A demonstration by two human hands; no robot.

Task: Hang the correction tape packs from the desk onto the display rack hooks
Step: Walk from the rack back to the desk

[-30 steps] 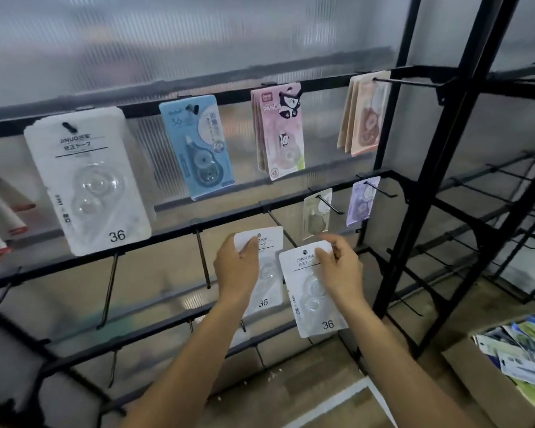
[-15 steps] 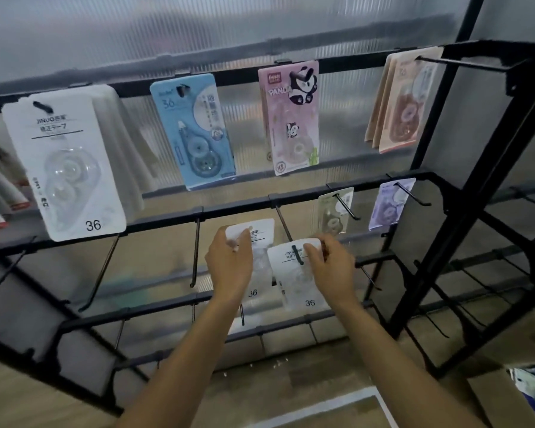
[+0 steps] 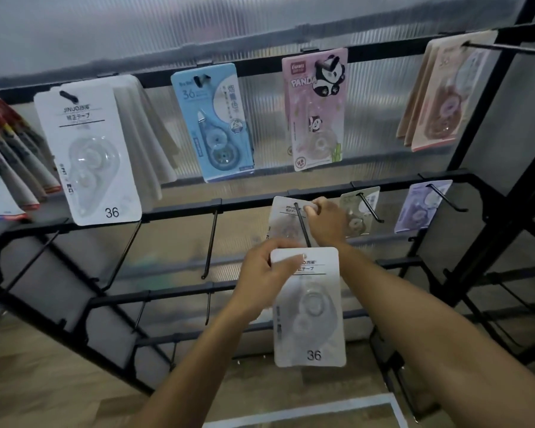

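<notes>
Your right hand (image 3: 326, 219) has carried its white correction tape pack (image 3: 286, 222) up onto the hook (image 3: 302, 225) on the middle rail of the display rack (image 3: 464, 180). Half a second ago that pack sat lower, near the hook's tip; now the rod runs out in front of its top, so it looks threaded on, with your fingers pinched on its upper right corner. It hangs well in from the rack's right edge, beside a greenish pack (image 3: 360, 211).

Your left hand (image 3: 264, 278) has moved the other way, drawing the second white pack (image 3: 309, 307) down and toward you. Its grip is clamped near the top left corner, thumb on the face, and the pack hangs just below the hook's tip.

One pack looks hung; the second is lined up to follow onto that hook.
</notes>
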